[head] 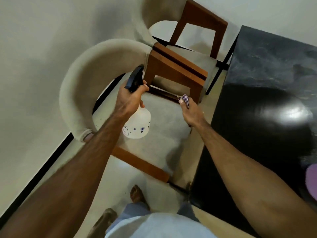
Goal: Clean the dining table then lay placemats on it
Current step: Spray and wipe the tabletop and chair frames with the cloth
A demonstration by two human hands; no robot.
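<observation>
My left hand (131, 98) grips the neck of a white spray bottle (139, 124) with a dark trigger head, held over the seat of the nearer chair (164, 134). My right hand (192, 112) holds a small purple-and-white checked cloth (185, 99) above the same seat, close to the table's edge. The dining table (267, 93) has a glossy black top and fills the right side of the view. A purple round shape (311, 179), perhaps a placemat, shows at the table's right edge, cut off by the frame.
Two chairs with beige curved backs and brown wooden frames stand side by side along the table's left side, the farther one (188, 23) at the top. A pale wall with a black skirting strip runs on the left. My foot (137, 194) stands on the light floor.
</observation>
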